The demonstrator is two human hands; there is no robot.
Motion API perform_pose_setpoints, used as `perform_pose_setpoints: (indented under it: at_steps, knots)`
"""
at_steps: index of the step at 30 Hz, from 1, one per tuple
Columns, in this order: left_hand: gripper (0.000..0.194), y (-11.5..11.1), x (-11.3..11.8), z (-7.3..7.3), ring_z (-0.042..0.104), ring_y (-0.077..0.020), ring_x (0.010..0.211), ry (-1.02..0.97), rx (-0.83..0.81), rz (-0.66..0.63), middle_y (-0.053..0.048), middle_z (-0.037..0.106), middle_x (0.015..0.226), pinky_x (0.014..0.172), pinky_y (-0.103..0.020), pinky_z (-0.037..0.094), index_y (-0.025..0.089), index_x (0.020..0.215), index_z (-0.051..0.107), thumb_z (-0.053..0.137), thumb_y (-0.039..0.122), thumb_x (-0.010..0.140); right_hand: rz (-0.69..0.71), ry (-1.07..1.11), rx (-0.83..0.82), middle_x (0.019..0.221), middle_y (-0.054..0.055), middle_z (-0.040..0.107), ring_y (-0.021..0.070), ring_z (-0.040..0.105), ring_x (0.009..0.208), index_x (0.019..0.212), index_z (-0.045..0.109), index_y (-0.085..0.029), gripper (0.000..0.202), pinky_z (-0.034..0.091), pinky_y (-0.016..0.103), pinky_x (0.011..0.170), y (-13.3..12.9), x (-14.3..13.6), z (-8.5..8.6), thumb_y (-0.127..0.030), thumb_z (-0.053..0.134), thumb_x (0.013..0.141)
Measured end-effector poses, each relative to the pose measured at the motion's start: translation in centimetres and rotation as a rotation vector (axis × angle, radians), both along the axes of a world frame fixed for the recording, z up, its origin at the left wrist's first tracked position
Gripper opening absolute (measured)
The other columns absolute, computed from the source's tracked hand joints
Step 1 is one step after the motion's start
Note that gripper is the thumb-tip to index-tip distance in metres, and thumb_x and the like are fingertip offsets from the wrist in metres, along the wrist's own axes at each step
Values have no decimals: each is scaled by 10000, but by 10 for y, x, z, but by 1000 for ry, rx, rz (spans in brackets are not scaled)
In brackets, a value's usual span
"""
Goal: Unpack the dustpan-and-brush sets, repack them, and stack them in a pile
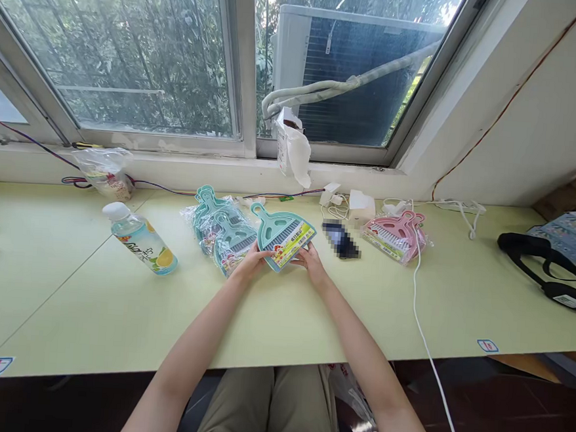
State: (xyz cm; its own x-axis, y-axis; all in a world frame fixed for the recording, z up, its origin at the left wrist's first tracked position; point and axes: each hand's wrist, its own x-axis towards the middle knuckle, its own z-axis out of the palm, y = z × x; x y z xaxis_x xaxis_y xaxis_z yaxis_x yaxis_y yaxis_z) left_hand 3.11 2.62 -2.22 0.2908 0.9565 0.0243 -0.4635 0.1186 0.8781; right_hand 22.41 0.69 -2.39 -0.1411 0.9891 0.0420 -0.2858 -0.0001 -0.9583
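Observation:
Between my two hands is a turquoise mini dustpan and brush set (279,232), tilted, with a yellow printed label along its wide edge and its handle pointing away to the upper left. My left hand (249,262) grips its lower left corner, fingers closed on it. My right hand (313,264) holds the right side of the labelled edge, some fingers hidden under it. Just left of it, more turquoise dustpan sets (214,214) lie piled in clear plastic wrap. Pink dustpan sets (398,233), also wrapped, lie further right.
A drink bottle (143,239) stands on the left of the pale yellow table (280,321). Right of my hands is a blurred-out phone (340,239). A white cable (425,337) hangs over the front edge. A black strap (550,270) lies far right; a tissue box (288,143) stands at the window.

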Motion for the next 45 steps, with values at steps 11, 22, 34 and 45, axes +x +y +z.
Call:
perform_pose_setpoints:
  at_steps: [11,22,34,45]
  knots:
    - [723,-2,1,0,589,-259,1075,-34,-32,14,-72,632,1134,942,-432,466,230,1236,459,759,102,590,23,-7,17,1073,35,669,215,659,950,1163,478,-264,527,567,364,772,-5,1,3,-376,694,695]
    - [410,-1,10,1,640,-202,939,133,-20,60,-86,649,1088,869,-370,512,196,1178,533,558,418,834,-137,23,-48,886,35,714,207,694,765,975,572,-209,393,573,336,694,6,11,-7,-347,733,644]
    - [420,-29,16,18,637,-175,838,1158,615,522,-49,681,933,815,-321,484,228,1330,456,351,244,924,-268,57,-24,841,20,713,194,688,725,995,576,-227,438,566,316,656,9,44,-2,-361,739,611]
    - [347,-18,-25,23,421,-291,1246,1796,697,666,-52,620,1192,1115,-575,78,258,810,726,451,46,801,-264,29,-60,835,6,713,179,687,684,960,575,-234,414,559,279,598,12,51,-6,-350,741,598]
